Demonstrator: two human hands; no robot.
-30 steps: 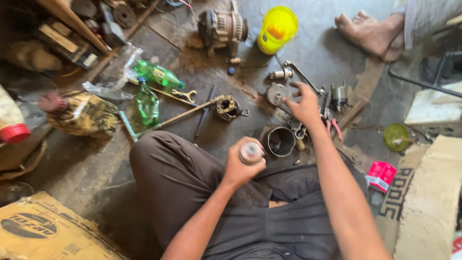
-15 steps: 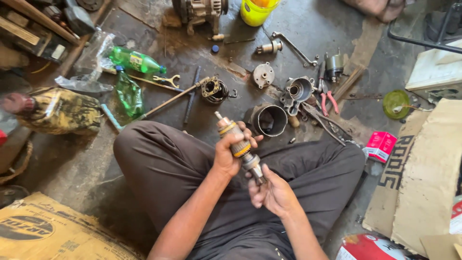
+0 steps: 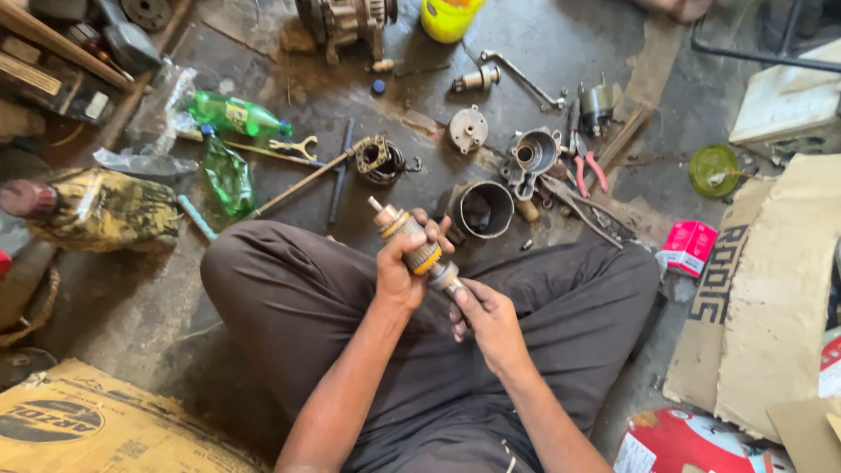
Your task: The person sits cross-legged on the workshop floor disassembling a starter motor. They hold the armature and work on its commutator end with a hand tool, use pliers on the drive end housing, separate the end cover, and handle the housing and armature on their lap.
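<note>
I sit cross-legged on a dirty floor. My left hand grips a small motor armature, a shaft with a copper winding core and yellow bands, tilted with its thin end pointing up and left. My right hand pinches the lower end of that shaft just below the left hand. Both hands hover over my lap. Right beyond them on the floor lies a round metal housing, open end up.
Motor parts lie ahead: an end cover, a cast nose housing, a field coil piece, red-handled pliers, wrenches. Two green plastic bottles lie left, a yellow jug far ahead, cardboard right.
My right hand came back from the parts on the floor and took the lower end of the armature. My left hand tilted the armature so that its side shows.
</note>
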